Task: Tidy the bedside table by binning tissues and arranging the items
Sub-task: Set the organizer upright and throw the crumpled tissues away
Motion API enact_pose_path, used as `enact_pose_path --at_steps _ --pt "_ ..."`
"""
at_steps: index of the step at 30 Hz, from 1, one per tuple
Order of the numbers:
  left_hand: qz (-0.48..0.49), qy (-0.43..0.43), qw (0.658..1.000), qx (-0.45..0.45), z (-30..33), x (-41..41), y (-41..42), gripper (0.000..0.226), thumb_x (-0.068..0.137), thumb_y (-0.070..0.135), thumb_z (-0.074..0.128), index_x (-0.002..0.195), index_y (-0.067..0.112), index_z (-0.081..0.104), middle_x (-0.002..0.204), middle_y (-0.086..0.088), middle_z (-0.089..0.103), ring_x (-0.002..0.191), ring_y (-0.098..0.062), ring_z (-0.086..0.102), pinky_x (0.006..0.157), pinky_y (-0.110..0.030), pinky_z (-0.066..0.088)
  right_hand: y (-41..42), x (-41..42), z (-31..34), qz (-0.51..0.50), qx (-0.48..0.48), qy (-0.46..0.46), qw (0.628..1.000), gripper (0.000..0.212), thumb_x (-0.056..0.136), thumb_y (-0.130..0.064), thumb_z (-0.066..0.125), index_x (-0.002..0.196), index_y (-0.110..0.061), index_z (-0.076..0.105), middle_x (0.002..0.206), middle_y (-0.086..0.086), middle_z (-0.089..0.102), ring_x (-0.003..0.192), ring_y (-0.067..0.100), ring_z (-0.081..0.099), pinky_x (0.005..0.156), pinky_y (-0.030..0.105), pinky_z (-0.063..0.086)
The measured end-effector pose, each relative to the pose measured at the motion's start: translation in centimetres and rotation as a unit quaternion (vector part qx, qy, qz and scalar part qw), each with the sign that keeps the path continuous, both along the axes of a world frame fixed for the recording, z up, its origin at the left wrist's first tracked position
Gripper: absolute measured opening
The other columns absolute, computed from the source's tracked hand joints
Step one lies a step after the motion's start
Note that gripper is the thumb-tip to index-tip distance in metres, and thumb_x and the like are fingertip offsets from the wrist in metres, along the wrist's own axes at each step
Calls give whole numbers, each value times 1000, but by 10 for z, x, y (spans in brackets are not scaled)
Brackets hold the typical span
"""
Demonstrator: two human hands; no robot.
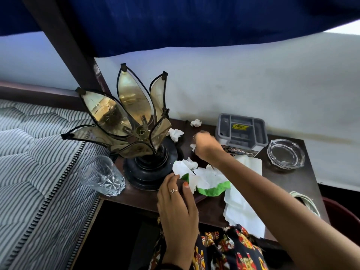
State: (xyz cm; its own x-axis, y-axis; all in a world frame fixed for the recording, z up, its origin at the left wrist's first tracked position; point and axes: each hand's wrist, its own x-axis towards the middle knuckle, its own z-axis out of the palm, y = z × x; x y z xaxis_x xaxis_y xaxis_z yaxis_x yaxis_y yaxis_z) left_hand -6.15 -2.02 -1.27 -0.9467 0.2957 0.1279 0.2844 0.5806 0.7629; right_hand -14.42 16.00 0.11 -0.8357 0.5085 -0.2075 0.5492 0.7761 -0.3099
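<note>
Crumpled white tissues litter the dark wooden bedside table (288, 178). My right hand (204, 146) reaches to the back of the table and is closed on a small tissue ball (192, 147). Two more tissue balls lie near it, one (176, 134) beside the lamp and one (195, 122) by the wall. My left hand (175, 203) rests at the table's front edge, fingers pinching a heap of white and green tissue (204, 181). A flat torn tissue sheet (241, 209) hangs over the front edge.
A brass petal lamp (134, 121) on a black base stands at the left. A cut glass tumbler (102, 175) sits at the front left corner. A grey organiser box (241, 131) and glass ashtray (285, 153) stand at the back right. A striped mattress (39, 162) lies to the left.
</note>
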Motion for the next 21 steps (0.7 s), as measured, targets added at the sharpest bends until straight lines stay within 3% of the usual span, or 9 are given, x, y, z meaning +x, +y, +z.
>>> enact_pose_path --at_steps 3,6,9,11,14,17,21 --pt "0 -3 1000 -3 0 1 0 38 96 35 35 125 14 49 133 -1 47 123 -18 41 97 -36 39 5 19 25 -16 -37 110 993 30 85 3 49 104 -4 70 111 18 64 98 33 64 87 35 53" --pt "-6 2 1000 -9 2 3 -2 37 96 31 38 126 11 48 135 -4 46 125 -21 40 99 -36 35 19 54 60 -50 -74 171 981 31 82 2 52 101 -8 74 103 15 72 86 21 67 73 14 52" --pt "-17 14 1000 -21 4 8 -3 39 96 32 37 126 9 48 135 -6 46 124 -23 41 98 -38 37 40 107 87 -120 -79 229 963 21 85 -15 58 94 -4 74 87 15 74 74 25 67 62 25 51" --pt "-23 18 999 -29 6 12 -4 41 96 33 36 126 8 47 136 -7 45 125 -23 41 98 -39 38 58 151 93 -175 -66 265 946 26 87 -25 59 87 -3 73 81 20 73 66 25 64 56 27 48" --pt "-28 31 998 -39 8 17 -7 38 97 31 38 124 7 48 135 -9 46 122 -26 44 96 -41 41 86 219 83 -283 -85 266 917 36 91 -32 55 88 0 71 84 28 70 73 24 64 67 31 51" --pt "-32 46 996 -67 9 21 -7 38 97 30 38 125 5 47 136 -11 45 122 -29 44 95 -43 40 108 281 57 -390 -79 212 893 28 87 -25 58 91 -3 74 90 24 72 95 33 67 83 38 50" --pt "-32 53 995 -84 9 23 -5 39 96 29 40 126 4 45 139 -13 41 124 -31 42 95 -47 40 113 333 12 -459 -106 124 873 20 79 -11 63 93 -6 76 97 17 73 100 30 65 80 29 46"
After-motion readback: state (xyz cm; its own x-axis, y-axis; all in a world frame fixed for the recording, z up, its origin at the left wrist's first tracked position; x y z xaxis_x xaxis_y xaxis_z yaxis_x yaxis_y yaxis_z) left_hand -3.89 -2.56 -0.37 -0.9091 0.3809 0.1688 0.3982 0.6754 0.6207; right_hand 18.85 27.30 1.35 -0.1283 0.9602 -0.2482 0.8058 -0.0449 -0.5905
